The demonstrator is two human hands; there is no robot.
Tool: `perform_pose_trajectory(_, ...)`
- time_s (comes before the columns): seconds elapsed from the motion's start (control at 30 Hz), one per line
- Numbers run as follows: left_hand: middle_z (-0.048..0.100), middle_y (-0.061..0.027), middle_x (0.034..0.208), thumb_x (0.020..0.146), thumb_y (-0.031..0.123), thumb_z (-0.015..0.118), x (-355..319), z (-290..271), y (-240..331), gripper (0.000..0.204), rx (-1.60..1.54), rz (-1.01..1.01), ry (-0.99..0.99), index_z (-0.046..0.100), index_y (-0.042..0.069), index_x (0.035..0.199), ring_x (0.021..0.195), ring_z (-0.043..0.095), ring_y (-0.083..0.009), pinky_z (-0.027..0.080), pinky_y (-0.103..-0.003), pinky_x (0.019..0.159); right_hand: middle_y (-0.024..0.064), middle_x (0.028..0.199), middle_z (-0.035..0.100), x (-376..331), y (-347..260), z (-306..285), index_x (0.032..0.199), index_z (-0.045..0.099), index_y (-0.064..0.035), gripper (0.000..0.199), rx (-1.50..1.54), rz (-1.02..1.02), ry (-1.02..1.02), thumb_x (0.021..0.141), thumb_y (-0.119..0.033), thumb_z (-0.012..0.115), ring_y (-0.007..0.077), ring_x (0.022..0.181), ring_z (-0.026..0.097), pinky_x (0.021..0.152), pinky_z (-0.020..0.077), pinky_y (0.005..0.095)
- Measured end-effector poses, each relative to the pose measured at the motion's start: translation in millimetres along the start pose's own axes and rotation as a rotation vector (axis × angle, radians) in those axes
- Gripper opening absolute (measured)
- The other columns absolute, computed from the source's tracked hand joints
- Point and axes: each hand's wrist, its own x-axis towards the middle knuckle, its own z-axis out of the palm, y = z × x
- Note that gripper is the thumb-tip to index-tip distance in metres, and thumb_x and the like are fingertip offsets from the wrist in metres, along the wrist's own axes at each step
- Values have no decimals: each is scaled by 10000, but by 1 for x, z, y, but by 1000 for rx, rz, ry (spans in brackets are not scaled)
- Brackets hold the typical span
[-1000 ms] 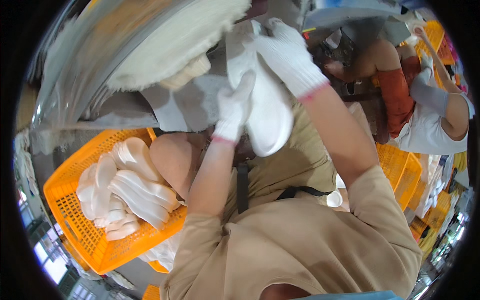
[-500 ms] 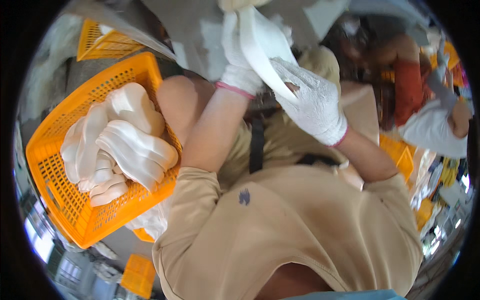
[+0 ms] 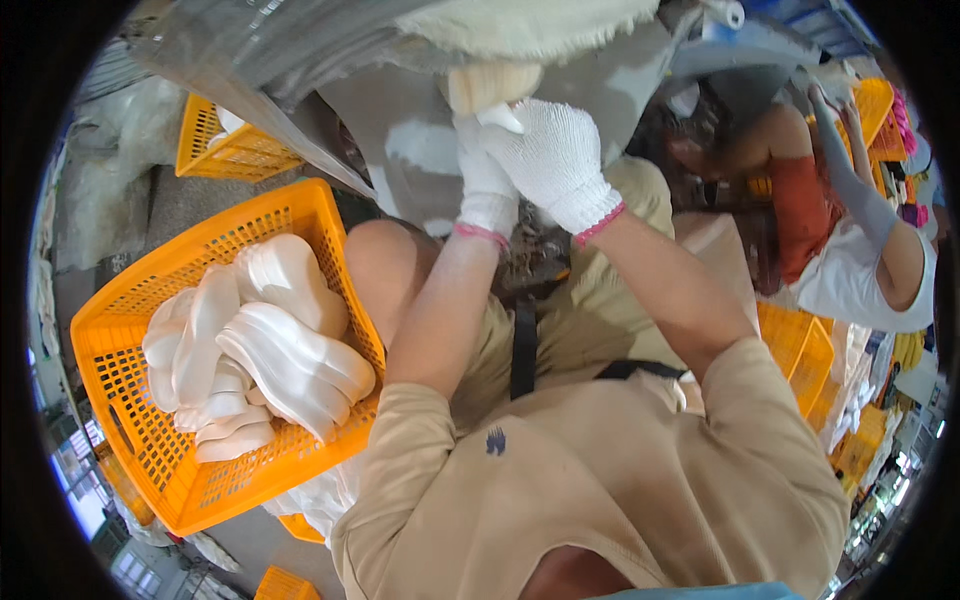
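Note:
Both of my hands wear white knitted gloves with pink cuffs and are raised close together at a grey machine housing [image 3: 385, 110]. My right hand [image 3: 553, 150] is closed on a white foam shoe sole [image 3: 503, 118], of which only a small end shows. My left hand [image 3: 487, 175] is behind and partly covered by the right, closed against the same sole; its fingertips are hidden. Just above the gloves is a rounded beige wheel-like part [image 3: 495, 88] of the machine. The sole's end is right at it; whether they touch I cannot tell.
To my left, an orange perforated basket [image 3: 110, 350] holds several white soles [image 3: 295, 360]. Another orange basket [image 3: 240, 150] stands beyond it. A ragged whitish fringe [image 3: 530, 28] hangs over the machine. At right a person in white [image 3: 860, 265] sits near orange crates [image 3: 800, 350].
The sole has turned from lying broad side visible to mostly hidden behind my gloves. My right hand has moved up and left against the left hand. The whole view has shifted, showing more machine.

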Motion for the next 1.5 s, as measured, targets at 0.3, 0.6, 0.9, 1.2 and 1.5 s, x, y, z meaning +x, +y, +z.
perform_pose_trajectory(0.3, 681, -162, 1210, 1032, 284, 533, -10, -27, 62, 349, -898, -52, -133, 608, 38, 1267, 1107, 663, -301, 510, -388, 988, 128, 782, 725, -18, -5, 2, 948, 751, -157, 220, 12, 53, 174, 939, -358, 663, 360, 683, 714, 590, 561, 436)
perform_pose_trajectory(0.6, 692, -204, 1054, 1074, 359, 489, -2, -33, 75, 408, -1453, -934, -215, 605, 1, 1230, 905, 714, -365, 594, -531, 789, 220, 943, 739, -27, -15, -59, 1115, 689, -47, 480, 268, 170, -534, 819, -425, 714, 424, 929, 714, 845, 566, 474)
perform_pose_trajectory(0.9, 641, -57, 860, 1102, 505, 345, 6, -32, 84, 500, -984, -556, 107, 618, 98, 1005, 708, 630, -325, 556, -470, 618, 183, 885, 733, 9, -19, -35, 1005, 737, -51, 268, 763, 386, -583, 918, -304, 761, 327, 798, 733, 701, 599, 410)
perform_pose_trajectory(1.2, 681, -115, 1015, 1022, 620, 415, 15, -33, 53, 586, -1514, -754, -34, 630, 81, 1102, 959, 675, -334, 583, -472, 813, 153, 979, 750, -70, 1, -28, 1131, 734, -75, 418, 216, -28, 26, 819, -343, 810, 354, 871, 737, 739, 594, 427)
perform_pose_trajectory(1.5, 703, -154, 1141, 1051, 320, 423, -15, -21, 73, 405, -1285, -440, 193, 621, -1, 1199, 1008, 700, -284, 573, -418, 936, 193, 903, 757, 8, -7, -8, 922, 771, -91, 453, 92, 169, -68, 813, -526, 711, 394, 876, 738, 801, 593, 476)
